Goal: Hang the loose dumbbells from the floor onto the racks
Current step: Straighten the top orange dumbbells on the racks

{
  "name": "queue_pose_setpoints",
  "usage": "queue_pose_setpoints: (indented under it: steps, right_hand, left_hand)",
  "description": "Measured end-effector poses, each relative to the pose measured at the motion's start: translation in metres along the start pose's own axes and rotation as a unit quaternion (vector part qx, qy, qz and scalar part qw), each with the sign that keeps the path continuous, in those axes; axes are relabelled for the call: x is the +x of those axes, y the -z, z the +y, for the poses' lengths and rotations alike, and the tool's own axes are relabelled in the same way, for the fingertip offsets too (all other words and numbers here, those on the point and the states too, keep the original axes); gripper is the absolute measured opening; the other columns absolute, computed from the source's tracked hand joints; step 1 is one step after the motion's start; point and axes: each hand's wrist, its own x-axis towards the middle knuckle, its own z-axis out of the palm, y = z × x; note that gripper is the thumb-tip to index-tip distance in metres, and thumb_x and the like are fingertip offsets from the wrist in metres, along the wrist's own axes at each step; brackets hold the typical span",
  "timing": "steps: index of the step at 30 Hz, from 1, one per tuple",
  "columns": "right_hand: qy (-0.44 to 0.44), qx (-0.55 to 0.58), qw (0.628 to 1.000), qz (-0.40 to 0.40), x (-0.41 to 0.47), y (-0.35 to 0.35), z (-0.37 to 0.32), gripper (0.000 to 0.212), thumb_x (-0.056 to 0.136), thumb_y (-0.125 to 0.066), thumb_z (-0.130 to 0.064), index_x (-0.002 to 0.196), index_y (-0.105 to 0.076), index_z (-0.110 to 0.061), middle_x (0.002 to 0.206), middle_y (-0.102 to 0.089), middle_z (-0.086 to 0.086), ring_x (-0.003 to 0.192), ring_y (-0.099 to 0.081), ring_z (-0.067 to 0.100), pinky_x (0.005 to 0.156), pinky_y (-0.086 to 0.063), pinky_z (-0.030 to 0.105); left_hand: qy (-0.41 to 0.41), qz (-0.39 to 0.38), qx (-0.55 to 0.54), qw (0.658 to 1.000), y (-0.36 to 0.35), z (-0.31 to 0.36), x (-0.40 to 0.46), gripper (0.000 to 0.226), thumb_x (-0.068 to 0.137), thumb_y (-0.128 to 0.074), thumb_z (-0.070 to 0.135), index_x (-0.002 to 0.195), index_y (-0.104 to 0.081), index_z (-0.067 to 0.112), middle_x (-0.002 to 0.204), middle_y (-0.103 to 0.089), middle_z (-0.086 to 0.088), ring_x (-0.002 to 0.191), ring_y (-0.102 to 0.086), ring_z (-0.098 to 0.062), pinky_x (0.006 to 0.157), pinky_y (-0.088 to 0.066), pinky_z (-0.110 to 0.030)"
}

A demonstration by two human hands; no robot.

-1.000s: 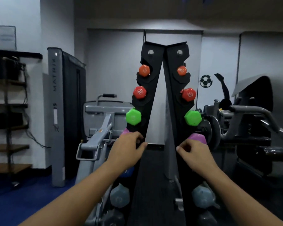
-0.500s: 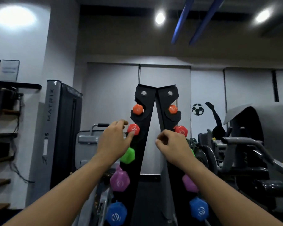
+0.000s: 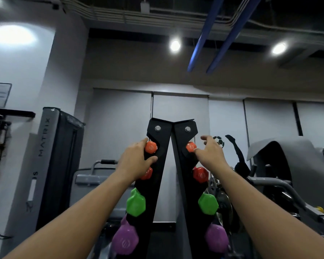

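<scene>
Two black rack uprights (image 3: pixel 183 184) lean together at the centre, their feet and the floor cut off below the frame. The dumbbells hang on them in matched pairs, and only the hexagonal ends show; the handles are hidden behind the uprights. At 9 o'clock a grey machine housing (image 3: pixel 51 165) stands against the white wall, its lettering readable only in part. At 3 o'clock a grey padded machine (image 3: pixel 281 165) sits in deep shadow, its frame and levers hard to sort out, with a small yellow piece low at its edge. The ceiling at 12 o'clock is dark, crossed by blue beams (image 3: pixel 223 30) and lit by round lamps. A shelf (image 3: pixel 9 113) at far 9 o'clock is cropped, its contents too dim to name. A football sticker (image 3: pixel 219 141) on the back wall is partly covered by fingers.

On the uprights from bottom up: purple ends (image 3: pixel 125 240), cut by the lower edge, then green ends (image 3: pixel 136 202), then red ends (image 3: pixel 200 174), the left one mostly hidden by the wrist. At the top hangs the orange dumbbell, its left end (image 3: pixel 151 147) and right end (image 3: pixel 190 146) showing. The left hand (image 3: pixel 135 161) curls round the left end, thumb below it. The right hand (image 3: pixel 211 154) touches the right end with its thumb, fingers spread loose and grasping nothing
</scene>
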Motion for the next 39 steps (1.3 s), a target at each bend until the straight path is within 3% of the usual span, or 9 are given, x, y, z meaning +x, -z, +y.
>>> queue_pose_setpoints:
  steps: [3,5,8,11,14,18,24,30,39]
  right_hand:
    - [-0.048,0.071,0.992,-0.091,0.019,0.002,0.007,0.053,0.098,-0.063,-0.028,0.148,-0.048,-0.018,0.139,-0.059,0.012,0.124,-0.059,0.027,0.109,-0.047,0.043]
    - [-0.048,0.105,0.984,-0.137,0.024,-0.002,0.012,0.049,0.100,-0.064,-0.033,0.146,-0.051,-0.020,0.134,-0.064,0.011,0.118,-0.064,0.024,0.102,-0.050,0.038]
    - [-0.009,0.083,0.987,-0.135,0.031,-0.014,0.020,0.054,0.091,-0.065,-0.047,0.142,-0.055,-0.032,0.134,-0.066,0.004,0.118,-0.065,0.022,0.107,-0.051,0.043]
    - [0.040,0.028,0.993,-0.107,0.038,-0.022,0.024,0.057,0.089,-0.058,-0.051,0.142,-0.056,-0.032,0.137,-0.065,0.000,0.125,-0.061,0.022,0.110,-0.049,0.047]
    - [0.066,0.004,0.993,-0.102,0.040,-0.020,0.021,0.055,0.089,-0.057,-0.053,0.138,-0.060,-0.029,0.130,-0.069,0.000,0.121,-0.064,0.023,0.107,-0.050,0.047]
    - [0.037,0.068,0.991,-0.114,0.047,-0.015,0.027,0.047,0.084,-0.067,-0.049,0.125,-0.067,-0.027,0.114,-0.073,0.001,0.108,-0.070,0.021,0.099,-0.057,0.047]
    - [0.040,0.092,0.991,-0.084,0.049,-0.016,0.029,0.034,0.094,-0.071,-0.033,0.125,-0.069,-0.021,0.112,-0.073,0.003,0.104,-0.071,0.020,0.095,-0.060,0.043]
    - [0.070,0.038,0.994,-0.070,0.050,-0.009,0.025,0.039,0.092,-0.072,-0.034,0.127,-0.069,-0.017,0.115,-0.074,0.005,0.108,-0.070,0.022,0.099,-0.057,0.044]
    - [0.117,0.011,0.989,-0.090,0.037,0.002,0.019,0.029,0.095,-0.073,-0.027,0.122,-0.071,-0.021,0.113,-0.073,0.002,0.104,-0.068,0.016,0.090,-0.056,0.029]
  left_hand:
    - [0.000,0.019,-0.002,1.000,-0.007,-0.003,0.004,0.076,0.085,-0.076,0.050,0.149,-0.045,0.023,0.137,-0.063,-0.006,0.124,-0.060,-0.029,0.105,-0.051,-0.048]
    - [-0.021,0.067,0.040,0.997,-0.011,0.003,0.001,0.080,0.086,-0.074,0.051,0.154,-0.042,0.023,0.143,-0.056,-0.007,0.129,-0.055,-0.029,0.109,-0.047,-0.048]
    - [-0.155,0.129,0.142,0.969,-0.022,0.030,-0.001,0.087,0.089,-0.068,0.057,0.160,-0.036,0.018,0.161,-0.040,-0.012,0.150,-0.035,-0.031,0.123,-0.031,-0.048]
    - [-0.235,0.075,0.209,0.946,-0.043,0.058,0.007,0.098,0.092,-0.055,0.068,0.165,-0.017,0.015,0.171,-0.016,-0.016,0.160,-0.007,-0.033,0.129,-0.012,-0.053]
    - [-0.218,0.022,0.240,0.946,-0.064,0.071,0.009,0.102,0.094,-0.043,0.075,0.166,-0.006,0.013,0.173,0.000,-0.016,0.160,0.007,-0.034,0.128,0.000,-0.057]
    - [-0.185,0.018,0.247,0.951,-0.084,0.076,0.010,0.093,0.099,-0.033,0.070,0.166,-0.001,0.014,0.174,0.007,-0.011,0.160,0.010,-0.032,0.127,0.004,-0.059]
    - [-0.182,0.019,0.246,0.952,-0.091,0.077,0.013,0.093,0.100,-0.035,0.068,0.166,0.001,0.013,0.173,0.009,-0.012,0.160,0.010,-0.031,0.127,0.002,-0.058]
    - [-0.181,0.004,0.263,0.948,-0.087,0.079,0.019,0.099,0.099,-0.033,0.072,0.164,0.009,0.010,0.171,0.019,-0.012,0.158,0.017,-0.031,0.127,0.006,-0.058]
    - [-0.169,0.011,0.253,0.953,-0.091,0.074,0.017,0.101,0.097,-0.037,0.072,0.165,0.007,0.011,0.172,0.017,-0.011,0.159,0.016,-0.030,0.127,0.005,-0.059]
